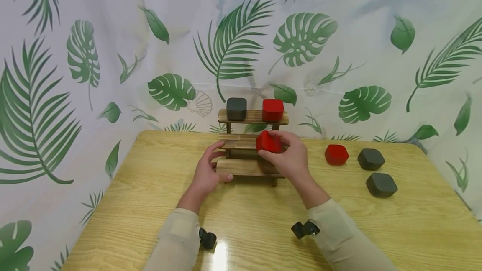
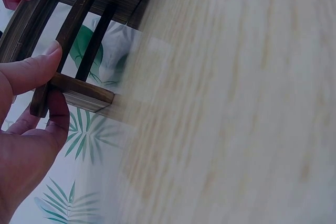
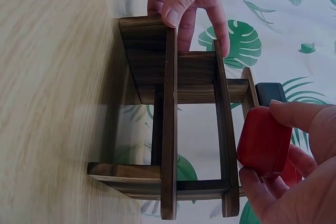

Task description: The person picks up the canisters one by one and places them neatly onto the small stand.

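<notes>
Right hand (image 1: 291,160) up at the middle step of the three-tier wooden stand (image 1: 246,166), and its fingers (image 3: 296,116) are curled round a red box (image 1: 269,141), thumb on one side and fingertips on the other, pinching it just above that step's right end. The right wrist view shows the box (image 3: 264,141) tilted, hard against the edge of the stand (image 3: 170,145), though whether it rests on the wood cannot be told. Over on the other side the left hand (image 1: 206,175) grips the stand's left end: thumb (image 2: 31,72) on top of the slat, the other fingers underneath it, pinching the wood. Beyond the right fingers, on the top step, sit a dark grey box (image 1: 236,108) and a second red box (image 1: 273,110), side by side and apart. Out to the right of the right hand, on the table (image 1: 132,204), lies a third red box (image 1: 336,154), and further right again two more dark grey boxes, one (image 1: 370,159) behind the other (image 1: 381,185). Behind everything hangs a leaf-print cloth (image 1: 94,53).
</notes>
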Available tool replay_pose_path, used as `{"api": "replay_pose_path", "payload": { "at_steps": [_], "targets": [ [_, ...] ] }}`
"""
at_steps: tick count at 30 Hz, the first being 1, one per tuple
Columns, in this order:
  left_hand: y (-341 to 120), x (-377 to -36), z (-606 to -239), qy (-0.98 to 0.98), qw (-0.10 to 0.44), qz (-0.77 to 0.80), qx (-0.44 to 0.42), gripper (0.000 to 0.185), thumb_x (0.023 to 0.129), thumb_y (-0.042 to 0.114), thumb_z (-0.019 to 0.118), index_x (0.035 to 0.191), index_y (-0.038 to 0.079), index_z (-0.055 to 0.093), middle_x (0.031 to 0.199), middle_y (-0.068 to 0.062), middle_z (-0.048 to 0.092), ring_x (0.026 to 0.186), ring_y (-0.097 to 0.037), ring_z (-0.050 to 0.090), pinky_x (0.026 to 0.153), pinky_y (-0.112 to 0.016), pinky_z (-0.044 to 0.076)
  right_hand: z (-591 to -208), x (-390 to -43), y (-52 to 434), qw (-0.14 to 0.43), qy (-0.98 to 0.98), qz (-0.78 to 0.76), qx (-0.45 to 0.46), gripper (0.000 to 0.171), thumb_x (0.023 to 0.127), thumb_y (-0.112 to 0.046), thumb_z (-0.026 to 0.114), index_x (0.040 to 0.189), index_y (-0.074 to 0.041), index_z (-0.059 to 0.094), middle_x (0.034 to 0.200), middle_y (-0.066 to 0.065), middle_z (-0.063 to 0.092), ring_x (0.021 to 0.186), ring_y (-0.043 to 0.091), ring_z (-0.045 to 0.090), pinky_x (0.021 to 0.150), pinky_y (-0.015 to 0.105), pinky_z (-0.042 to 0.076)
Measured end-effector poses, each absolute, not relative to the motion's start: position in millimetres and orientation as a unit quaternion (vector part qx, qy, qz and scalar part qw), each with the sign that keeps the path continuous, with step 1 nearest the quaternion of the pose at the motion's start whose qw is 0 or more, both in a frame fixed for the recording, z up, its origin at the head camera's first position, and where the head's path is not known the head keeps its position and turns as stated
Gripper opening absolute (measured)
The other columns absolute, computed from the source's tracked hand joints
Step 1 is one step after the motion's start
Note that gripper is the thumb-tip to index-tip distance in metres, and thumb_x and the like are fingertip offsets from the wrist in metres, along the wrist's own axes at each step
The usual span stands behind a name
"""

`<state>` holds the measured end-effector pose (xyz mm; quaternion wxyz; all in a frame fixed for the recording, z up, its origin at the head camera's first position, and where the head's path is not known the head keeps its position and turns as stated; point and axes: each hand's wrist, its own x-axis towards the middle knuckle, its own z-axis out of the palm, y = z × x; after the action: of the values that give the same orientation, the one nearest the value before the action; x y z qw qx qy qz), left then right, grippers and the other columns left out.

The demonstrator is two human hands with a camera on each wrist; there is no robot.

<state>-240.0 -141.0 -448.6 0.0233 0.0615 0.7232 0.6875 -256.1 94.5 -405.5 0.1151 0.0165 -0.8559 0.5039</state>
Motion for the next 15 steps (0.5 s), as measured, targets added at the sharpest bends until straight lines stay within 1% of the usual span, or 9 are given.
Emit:
{"api": "replay_pose_path", "payload": {
  "at_steps": [3, 5, 10, 15],
  "targets": [
    [-141, -240, -449, 0.722, 0.024, 0.689, 0.062, 0.093, 0.072, -0.024, 0.076, 0.149, 0.017, 0.044, 0.142, -0.024, 0.047, 0.107, -0.041, 0.051, 0.077, -0.038, 0.051, -405, -257, 92, 0.116, -0.855, 0.505, 0.018, 0.056, 0.078, -0.019, 0.087, 0.13, -0.015, 0.066, 0.131, 0.008, 0.058, 0.115, 0.032, 0.056, 0.088, 0.047, 0.052],
    [-142, -245, -457, 0.721, 0.024, 0.689, 0.061, 0.095, 0.071, -0.024, 0.076, 0.15, 0.018, 0.043, 0.142, -0.023, 0.047, 0.106, -0.041, 0.051, 0.076, -0.038, 0.051, -405, -258, 91, 0.12, -0.854, 0.506, 0.024, 0.056, 0.078, -0.019, 0.087, 0.129, -0.015, 0.066, 0.13, 0.008, 0.058, 0.114, 0.032, 0.057, 0.089, 0.047, 0.052],
    [-143, -257, -477, 0.719, 0.018, 0.692, 0.06, 0.098, 0.07, -0.022, 0.078, 0.149, 0.025, 0.045, 0.141, -0.018, 0.049, 0.106, -0.039, 0.051, 0.075, -0.038, 0.051, -406, -261, 89, 0.134, -0.85, 0.507, 0.046, 0.054, 0.078, -0.018, 0.087, 0.127, -0.012, 0.068, 0.127, 0.009, 0.06, 0.112, 0.031, 0.058, 0.09, 0.046, 0.051],
    [-143, -256, -477, 0.72, 0.01, 0.691, 0.063, 0.097, 0.07, -0.022, 0.079, 0.146, 0.03, 0.048, 0.139, -0.015, 0.051, 0.104, -0.038, 0.053, 0.076, -0.039, 0.052, -406, -264, 86, 0.135, -0.85, 0.506, 0.055, 0.053, 0.077, -0.017, 0.088, 0.126, -0.011, 0.068, 0.126, 0.009, 0.061, 0.112, 0.031, 0.056, 0.089, 0.046, 0.052]
  ]
}}
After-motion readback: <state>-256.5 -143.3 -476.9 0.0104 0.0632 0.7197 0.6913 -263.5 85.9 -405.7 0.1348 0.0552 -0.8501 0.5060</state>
